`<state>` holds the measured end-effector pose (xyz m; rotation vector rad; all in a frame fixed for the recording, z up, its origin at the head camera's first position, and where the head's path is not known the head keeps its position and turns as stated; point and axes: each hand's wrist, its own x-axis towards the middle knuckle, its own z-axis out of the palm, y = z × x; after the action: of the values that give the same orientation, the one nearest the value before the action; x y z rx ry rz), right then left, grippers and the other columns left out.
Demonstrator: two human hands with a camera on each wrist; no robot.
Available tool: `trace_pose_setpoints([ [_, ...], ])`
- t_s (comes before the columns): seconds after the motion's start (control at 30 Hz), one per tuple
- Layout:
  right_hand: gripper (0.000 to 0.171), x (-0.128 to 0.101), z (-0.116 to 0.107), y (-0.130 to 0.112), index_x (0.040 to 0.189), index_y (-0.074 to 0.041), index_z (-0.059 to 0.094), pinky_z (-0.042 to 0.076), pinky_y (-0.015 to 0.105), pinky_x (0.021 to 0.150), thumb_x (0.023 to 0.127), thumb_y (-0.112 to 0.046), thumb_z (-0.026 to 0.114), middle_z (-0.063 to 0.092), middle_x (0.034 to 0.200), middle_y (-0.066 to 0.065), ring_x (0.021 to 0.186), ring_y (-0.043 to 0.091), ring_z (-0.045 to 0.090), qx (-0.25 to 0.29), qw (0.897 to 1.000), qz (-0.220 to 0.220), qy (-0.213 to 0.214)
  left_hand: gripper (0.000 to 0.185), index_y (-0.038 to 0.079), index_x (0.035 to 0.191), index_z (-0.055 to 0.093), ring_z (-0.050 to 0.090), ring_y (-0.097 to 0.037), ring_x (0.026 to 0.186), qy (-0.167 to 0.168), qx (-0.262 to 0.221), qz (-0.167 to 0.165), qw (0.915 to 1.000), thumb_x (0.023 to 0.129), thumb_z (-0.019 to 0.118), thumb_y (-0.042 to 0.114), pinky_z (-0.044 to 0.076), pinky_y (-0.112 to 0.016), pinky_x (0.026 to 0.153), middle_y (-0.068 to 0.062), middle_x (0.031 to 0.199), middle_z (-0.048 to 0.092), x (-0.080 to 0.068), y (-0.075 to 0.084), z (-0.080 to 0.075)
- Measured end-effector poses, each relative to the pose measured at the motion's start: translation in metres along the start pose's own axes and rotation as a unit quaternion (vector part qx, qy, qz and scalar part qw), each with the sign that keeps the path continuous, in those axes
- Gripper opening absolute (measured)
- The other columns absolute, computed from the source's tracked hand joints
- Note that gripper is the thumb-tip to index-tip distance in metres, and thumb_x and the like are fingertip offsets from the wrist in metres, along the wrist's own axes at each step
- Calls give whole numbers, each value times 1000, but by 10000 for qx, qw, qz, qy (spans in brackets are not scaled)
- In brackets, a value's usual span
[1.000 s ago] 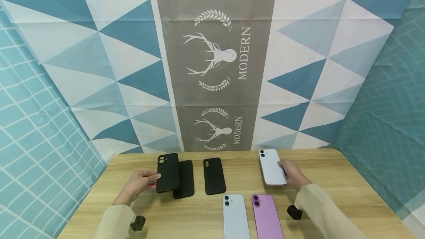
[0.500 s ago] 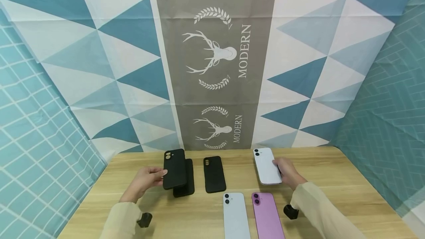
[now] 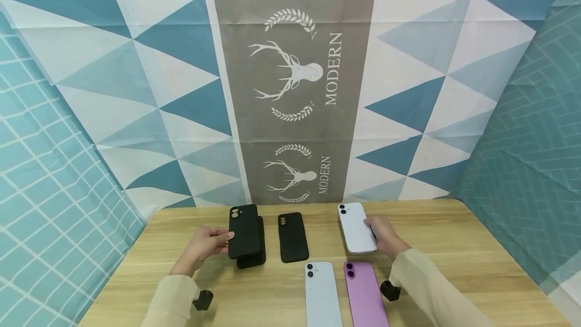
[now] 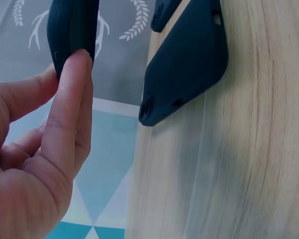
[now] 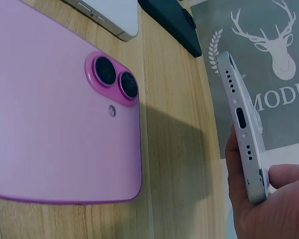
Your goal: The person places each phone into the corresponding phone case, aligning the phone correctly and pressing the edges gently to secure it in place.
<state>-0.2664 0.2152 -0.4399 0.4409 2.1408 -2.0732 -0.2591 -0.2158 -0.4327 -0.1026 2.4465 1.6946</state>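
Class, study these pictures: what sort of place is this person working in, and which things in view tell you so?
Probably a staged tabletop set, not a lived-in room. A wooden table stands against a patterned cloth backdrop printed with deer and "MODERN". Phones and black cases lie in neat rows; the left hand holds a black case, the right hand a white phone.

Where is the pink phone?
In the head view the pink phone lies on the table's near edge, right of the pale blue phone, near the right hand.

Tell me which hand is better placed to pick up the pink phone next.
Right, probably. The right hand is just above the pink phone on that side, though its grip holds the white phone. The left hand is farther away, holding a black case.
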Motion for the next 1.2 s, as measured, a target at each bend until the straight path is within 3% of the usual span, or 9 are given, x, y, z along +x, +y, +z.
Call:
trace_pose_setpoints([
  [0.43, 49, -3, 12, -1, 132, 22, 27, 42, 34, 90, 93, -6, 36, 34, 134, 31, 110, 30, 44, 78, 10000, 37, -14, 46, -15, 124, 49, 64, -16, 76, 1, -174, -19, 9998, 91, 61, 15, 59, -34, 71, -23, 107, 63, 0, 1, 14],
  [0.63, 51, -3, 16, -4, 133, 22, 24, 42, 35, 92, 93, -6, 36, 34, 134, 31, 110, 31, 43, 103, 9999, 70, -25, 45, -14, 124, 50, 64, -15, 75, 3, -217, -57, 9997, 91, 61, 14, 59, -37, 74, -21, 105, 63, 1, 3, 18],
  [0.9, 47, -3, 23, -5, 130, 22, 30, 45, 24, 78, 92, -4, 37, 38, 131, 30, 101, 25, 48, 21, 10000, -9, 2, 42, -14, 121, 53, 62, -15, 72, 2, -293, -50, 9996, 90, 62, 14, 59, -33, 70, -18, 98, 63, 1, 8, 24],
  [1.2, 45, -4, 34, -5, 130, 21, 30, 41, 37, 95, 93, -5, 35, 36, 132, 30, 110, 30, 44, 62, 10000, -6, -38, 39, -13, 118, 56, 62, -13, 68, -11, -383, -31, 9993, 90, 62, 13, 58, -27, 66, -13, 90, 62, 4, 13, 37],
])
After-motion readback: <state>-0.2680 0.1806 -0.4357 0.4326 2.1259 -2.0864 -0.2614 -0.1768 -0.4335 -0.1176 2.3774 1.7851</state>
